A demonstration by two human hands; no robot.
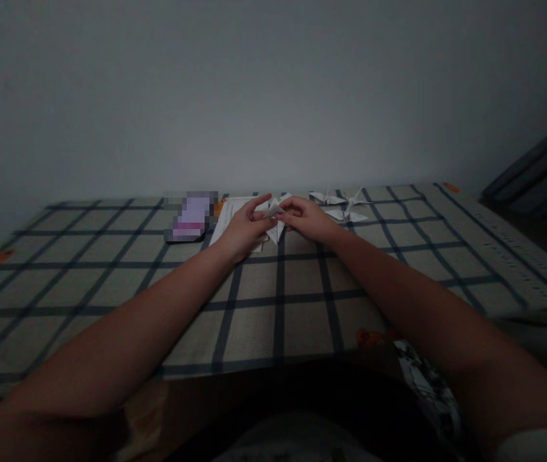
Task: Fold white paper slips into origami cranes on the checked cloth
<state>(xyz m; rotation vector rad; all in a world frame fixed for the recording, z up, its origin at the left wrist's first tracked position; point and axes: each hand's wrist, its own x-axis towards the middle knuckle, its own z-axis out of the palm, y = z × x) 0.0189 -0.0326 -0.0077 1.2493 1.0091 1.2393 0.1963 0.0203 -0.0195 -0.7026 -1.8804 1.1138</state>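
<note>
Between my hands is a partly folded white paper crane [277, 232], its pointed flaps showing above and below my fingers. My left hand [246, 226] pinches it from the left with the thumb, while the index finger stretches out behind. From the right, my right hand [308, 219] grips the same paper with thumb and curled fingers. White paper sheets [225, 221] lie flat under and beside my left hand. Several finished paper cranes, one of them a white crane [349, 215], rest just beyond my right hand.
A phone [189, 217] with a lit, blurred screen lies left of the paper sheets. The table has a checked cloth [273, 308] with dark stripes. Behind it rises a plain wall [273, 96]. A dark striped fabric [543, 160] stands at the far right.
</note>
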